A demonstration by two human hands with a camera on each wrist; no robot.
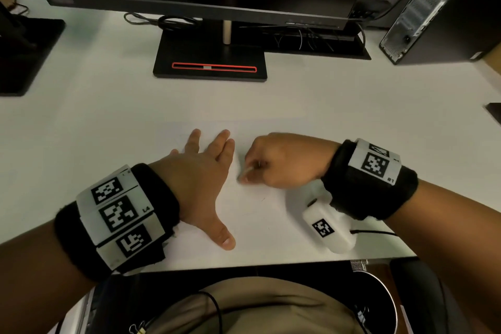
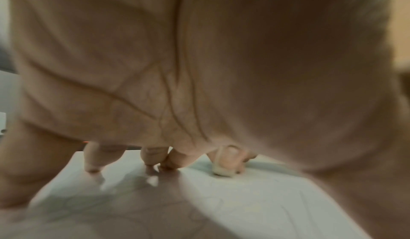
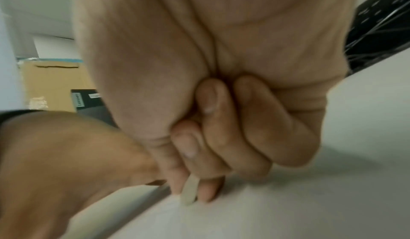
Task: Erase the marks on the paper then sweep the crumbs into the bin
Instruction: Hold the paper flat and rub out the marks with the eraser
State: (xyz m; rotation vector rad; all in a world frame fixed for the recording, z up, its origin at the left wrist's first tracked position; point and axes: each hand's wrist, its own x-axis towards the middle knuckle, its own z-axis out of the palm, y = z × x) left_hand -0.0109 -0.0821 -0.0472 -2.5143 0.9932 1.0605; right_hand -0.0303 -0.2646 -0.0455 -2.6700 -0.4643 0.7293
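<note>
While the left hand [image 1: 200, 173] lies flat with fingers straight and spread, pressing the paper [image 1: 257, 214] to the white desk [image 1: 108, 106], the right hand [image 1: 282, 160] pinches a small pale eraser [image 1: 247, 170] between thumb and curled fingers, its tip touching the sheet just beside the left fingertips. Seen from the right wrist, the eraser [image 3: 189, 191] projects below the fingers [image 3: 213, 120] onto the paper. Faint marks remain near the sheet's middle [image 1: 263, 199]; whether crumbs have formed is too small to tell. Erasing, the first step, appears to be in hand. Judged from this, the next move calls for short rubbing strokes toward the remaining marks, with the left hand holding the sheet taut. A bin [image 1: 379, 304] stands below the desk's near edge, at the right, ready for sweeping.
</note>
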